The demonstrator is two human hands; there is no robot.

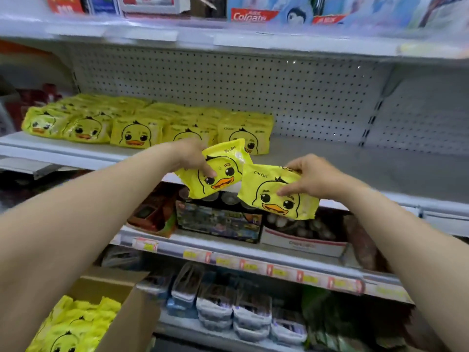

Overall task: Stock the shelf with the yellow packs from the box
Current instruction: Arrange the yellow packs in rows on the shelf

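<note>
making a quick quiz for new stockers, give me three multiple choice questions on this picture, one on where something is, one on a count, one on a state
1. Where is the cardboard box?
A) lower left of the view
B) on the top shelf
C) on the floor at the far right

2. How many yellow packs are held?
A) one
B) two
C) four

3. How is the middle shelf stocked?
A) full end to end
B) packs on the left, bare on the right
C) no packs at all

Answers:
1 A, the box sits low at the left with boxed packs in it.
2 B, the left hand grips the left-hand pack and the right hand grips the right-hand pack.
3 B, the stocked row ends near the middle, with bare shelf to its right.
</note>
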